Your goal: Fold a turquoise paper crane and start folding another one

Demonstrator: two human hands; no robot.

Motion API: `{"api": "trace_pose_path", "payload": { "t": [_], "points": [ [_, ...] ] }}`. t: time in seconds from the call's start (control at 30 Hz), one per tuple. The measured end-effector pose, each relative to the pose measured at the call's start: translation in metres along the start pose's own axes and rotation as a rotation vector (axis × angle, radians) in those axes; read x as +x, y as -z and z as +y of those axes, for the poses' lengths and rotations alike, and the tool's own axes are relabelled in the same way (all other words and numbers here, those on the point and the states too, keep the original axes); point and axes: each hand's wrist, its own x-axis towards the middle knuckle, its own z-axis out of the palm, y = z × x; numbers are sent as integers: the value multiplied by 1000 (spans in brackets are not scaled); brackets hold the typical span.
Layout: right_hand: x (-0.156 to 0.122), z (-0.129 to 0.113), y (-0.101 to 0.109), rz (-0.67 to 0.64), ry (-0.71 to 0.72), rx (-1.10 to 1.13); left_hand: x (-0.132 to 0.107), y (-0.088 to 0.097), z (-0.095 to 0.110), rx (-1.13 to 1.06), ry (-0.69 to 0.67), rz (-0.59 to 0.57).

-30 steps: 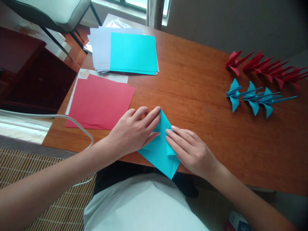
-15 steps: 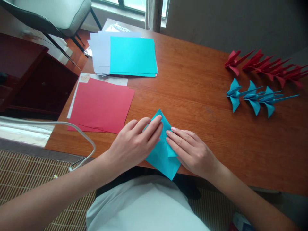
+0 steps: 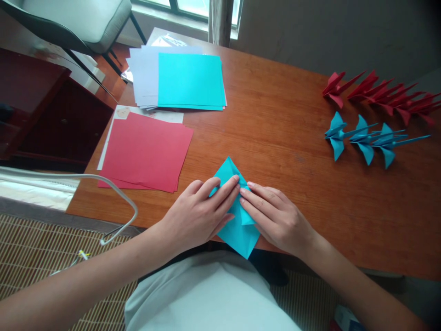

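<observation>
A turquoise sheet of origami paper (image 3: 237,234) lies partly folded in a diamond at the table's front edge, its near corner sticking out past the edge. My left hand (image 3: 203,207) rests over its left side, fingers stretched out, the fingertips pressing near the middle crease. From the other side, my right hand (image 3: 275,216) lies with straight fingers flat on the folded right flap; its thumb is hidden. The two sets of fingertips almost meet. Part of the paper is covered by both hands.
Red paper sheets (image 3: 148,151) lie left on the wooden table (image 3: 275,115). Behind them is a stack with turquoise paper (image 3: 191,82) on top. Several red paper cranes (image 3: 389,96) and three blue paper cranes (image 3: 365,140) stand at right. A white cable (image 3: 117,188) loops at the left corner.
My left hand has slid right and slightly toward me across the paper, its fingertips now closer to my right hand. My right hand has hardly moved.
</observation>
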Motion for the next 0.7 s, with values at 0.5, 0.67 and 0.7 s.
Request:
{"api": "trace_pose_path", "payload": {
  "t": [0.5,0.67,0.7],
  "points": [
    [71,46,-9,31,-435,260,0,0,5,21,53,-50],
    [89,60,-15,-20,-464,265,-1,0,1,4,15,-18],
    [91,62,-15,-25,-471,268,-1,0,0,2,9,-17]
  ]
}}
